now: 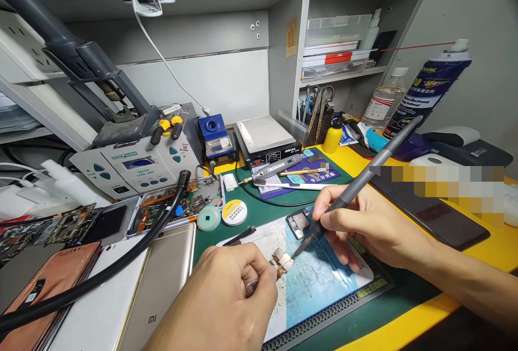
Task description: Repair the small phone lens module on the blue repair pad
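My left hand (232, 291) is closed, pinching a small brown flex piece (282, 262) with metallic and whitish parts. It holds the piece just above the blue and white work mat (315, 286). My right hand (352, 221) is closed around a long grey pen-shaped tool (370, 170), whose exact kind I cannot make out. The tool slants up to the right, and its dark narrow tip points down beside the flex piece; I cannot tell whether they touch. Behind the tip, a small black module with a silver metal plate (299, 224) lies on the mat.
At left are a hot air station (141, 162), a black hose (133, 270) curving forward, phones, and a tray of circuit boards (198, 194). A soldering iron (277, 167) and white brush (301, 185) lie behind. A spray can (429, 89) and phone (429, 211) are at right.
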`<state>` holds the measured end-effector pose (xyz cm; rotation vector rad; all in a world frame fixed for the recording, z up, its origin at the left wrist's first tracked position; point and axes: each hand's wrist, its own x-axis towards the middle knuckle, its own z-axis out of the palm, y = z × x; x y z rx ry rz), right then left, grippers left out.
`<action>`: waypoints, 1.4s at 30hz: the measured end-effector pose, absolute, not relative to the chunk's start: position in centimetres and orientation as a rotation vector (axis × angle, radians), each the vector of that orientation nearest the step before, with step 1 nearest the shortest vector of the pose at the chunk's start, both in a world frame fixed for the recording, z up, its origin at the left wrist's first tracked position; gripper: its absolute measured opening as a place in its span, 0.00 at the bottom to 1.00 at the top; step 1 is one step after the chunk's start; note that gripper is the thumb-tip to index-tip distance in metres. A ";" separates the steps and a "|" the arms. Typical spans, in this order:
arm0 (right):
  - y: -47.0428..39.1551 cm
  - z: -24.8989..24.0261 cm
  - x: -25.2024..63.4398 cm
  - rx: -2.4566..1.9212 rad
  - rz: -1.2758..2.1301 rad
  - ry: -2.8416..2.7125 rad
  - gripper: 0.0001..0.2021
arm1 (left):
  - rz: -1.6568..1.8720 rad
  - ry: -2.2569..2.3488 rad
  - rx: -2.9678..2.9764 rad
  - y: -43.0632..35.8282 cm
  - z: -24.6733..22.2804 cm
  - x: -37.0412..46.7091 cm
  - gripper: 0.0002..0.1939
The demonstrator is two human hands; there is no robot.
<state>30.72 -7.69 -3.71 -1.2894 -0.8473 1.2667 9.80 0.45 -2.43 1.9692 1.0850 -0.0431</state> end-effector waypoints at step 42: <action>-7.8 -3.7 30.6 -1.334 1.250 -0.871 0.02 | -0.061 1.065 1.967 0.4 -2.5 9.4 0.18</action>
